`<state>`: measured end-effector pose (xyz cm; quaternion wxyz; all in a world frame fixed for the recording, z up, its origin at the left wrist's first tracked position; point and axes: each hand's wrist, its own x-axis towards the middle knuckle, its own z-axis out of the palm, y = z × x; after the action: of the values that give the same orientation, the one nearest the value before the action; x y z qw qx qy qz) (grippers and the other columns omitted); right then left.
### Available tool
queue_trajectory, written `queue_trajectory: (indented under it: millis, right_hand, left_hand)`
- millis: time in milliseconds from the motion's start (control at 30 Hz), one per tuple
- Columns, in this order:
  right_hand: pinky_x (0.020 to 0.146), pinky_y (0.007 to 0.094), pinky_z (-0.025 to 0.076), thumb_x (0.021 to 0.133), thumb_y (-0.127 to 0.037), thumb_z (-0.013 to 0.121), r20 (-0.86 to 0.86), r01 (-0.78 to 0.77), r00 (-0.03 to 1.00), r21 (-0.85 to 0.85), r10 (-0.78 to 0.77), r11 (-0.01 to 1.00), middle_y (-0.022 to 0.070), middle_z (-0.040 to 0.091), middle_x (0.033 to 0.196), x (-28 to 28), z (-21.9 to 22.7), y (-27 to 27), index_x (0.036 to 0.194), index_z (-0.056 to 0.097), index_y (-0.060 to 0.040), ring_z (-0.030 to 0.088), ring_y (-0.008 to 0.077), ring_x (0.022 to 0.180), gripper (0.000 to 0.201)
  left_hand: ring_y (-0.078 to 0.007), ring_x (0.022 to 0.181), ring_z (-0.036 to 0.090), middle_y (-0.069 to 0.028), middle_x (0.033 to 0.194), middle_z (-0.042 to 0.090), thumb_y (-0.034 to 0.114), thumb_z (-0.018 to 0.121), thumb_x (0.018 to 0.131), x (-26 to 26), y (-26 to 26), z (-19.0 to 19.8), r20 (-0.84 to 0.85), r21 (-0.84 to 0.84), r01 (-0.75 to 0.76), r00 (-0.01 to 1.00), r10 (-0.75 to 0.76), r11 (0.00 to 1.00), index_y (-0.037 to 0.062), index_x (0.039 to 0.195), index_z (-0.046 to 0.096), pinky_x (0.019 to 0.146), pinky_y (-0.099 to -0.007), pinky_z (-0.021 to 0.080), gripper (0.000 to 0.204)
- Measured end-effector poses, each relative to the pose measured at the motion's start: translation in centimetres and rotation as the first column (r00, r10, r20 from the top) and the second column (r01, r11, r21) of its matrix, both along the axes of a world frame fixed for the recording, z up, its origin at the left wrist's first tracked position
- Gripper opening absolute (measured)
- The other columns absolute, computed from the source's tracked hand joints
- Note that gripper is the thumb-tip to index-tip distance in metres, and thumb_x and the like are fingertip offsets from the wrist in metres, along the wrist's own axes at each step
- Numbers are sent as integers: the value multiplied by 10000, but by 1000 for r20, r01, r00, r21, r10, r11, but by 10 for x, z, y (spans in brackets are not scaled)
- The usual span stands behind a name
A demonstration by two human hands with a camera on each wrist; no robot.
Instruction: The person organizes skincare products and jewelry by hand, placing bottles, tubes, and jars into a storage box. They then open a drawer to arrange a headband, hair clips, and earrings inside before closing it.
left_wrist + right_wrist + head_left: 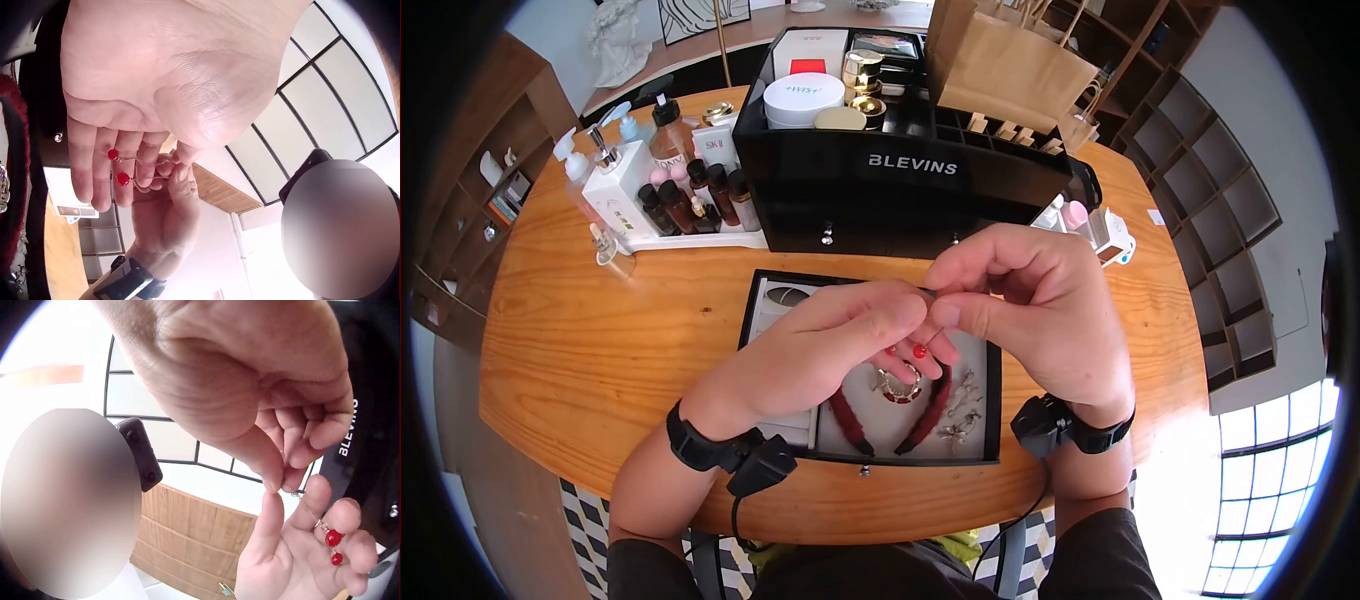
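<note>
A fine chain [319, 522] with two round red beads [334, 538] lies draped across the fingers of my left hand [825, 325], whose palm is turned up in the left wrist view. My right hand [1045, 315] pinches one end of the chain between thumb and index finger. The left thumb tip [272, 500] meets the right fingertips there, while the left index finger stands apart from it. Below both hands is a shallow black-rimmed tray [930, 462] with a dark red headband [852, 422], a red-and-gold ring-shaped ornament [902, 395] and pale sprig-like ornaments [962, 415].
Behind the tray stands a large black BLEVINS case [910, 215] topped with jars and boxes. Bottles crowd a white holder [700, 240] at the left. A brown paper bag [1010, 75] rises behind the case. The wooden table [590, 370] surrounds the tray.
</note>
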<state>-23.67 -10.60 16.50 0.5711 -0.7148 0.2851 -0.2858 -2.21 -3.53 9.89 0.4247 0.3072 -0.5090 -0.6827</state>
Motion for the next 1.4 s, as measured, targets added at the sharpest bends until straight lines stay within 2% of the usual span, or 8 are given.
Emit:
queue_trajectory:
  millis: [100,333,433,500,633,700,800,1400]
  right_hand:
    - [709,217,542,925,74,734,-16,41,999,-88,-43,995,52,767,913,2,-4,-2,1089,738,39,675,53,807,167]
    - [739,214,541,922,70,739,13,48,999,-74,-47,996,46,762,929,3,-2,1,1094,734,33,686,61,827,175]
    - [738,214,541,923,76,731,3,37,999,-169,-37,985,42,762,939,3,-4,0,1088,736,31,690,65,841,171]
    - [745,215,543,918,85,725,45,30,999,-151,-24,988,38,761,951,4,-6,0,1075,744,25,686,64,851,170]
    - [760,219,549,912,90,731,-9,-7,1000,-196,6,981,38,759,962,6,-8,0,1066,751,22,681,67,857,169]
    - [770,221,550,913,88,738,2,2,1000,-190,-2,982,41,759,972,8,-9,2,1063,756,18,676,70,853,167]
    - [771,222,550,914,88,739,2,8,1000,-224,-7,975,41,761,978,8,-11,0,1066,757,19,678,72,862,167]
    - [722,239,530,890,56,760,-127,57,987,-294,-98,954,56,785,934,8,-11,4,1087,786,16,649,72,791,203]
  left_hand:
    - [-152,1082,678,-105,1228,720,380,466,1157,2,0,-5,-15,8,-8,1000,8,1000,2,1340,645,956,-324,562,457]
    - [-144,1046,679,-104,1220,725,345,508,1146,3,-2,-8,-29,51,-12,999,14,999,0,1311,666,939,-314,564,414]
    - [-188,1095,700,-141,1229,727,309,524,1140,5,-3,-6,12,20,-13,1000,12,1000,-39,1343,655,966,-337,563,423]
    - [-140,1071,675,-92,1197,733,256,593,1112,8,-1,-2,157,-138,-117,978,139,984,-26,1290,695,949,-295,534,350]
    - [-111,1042,653,-50,1155,739,192,671,1068,11,2,9,82,-99,-149,984,157,984,-32,1246,715,926,-268,510,289]
    - [-113,1000,662,-43,1089,754,137,720,1028,8,1,3,158,-273,-214,952,264,938,-28,1199,730,899,-272,518,239]
    - [-108,964,667,-40,1033,760,111,744,1002,9,1,3,246,-319,-234,916,318,918,-20,1132,747,875,-280,525,185]
    - [-104,914,683,-53,980,767,133,737,1014,8,-2,2,210,-414,-316,879,427,854,-19,1043,755,837,-277,541,155]
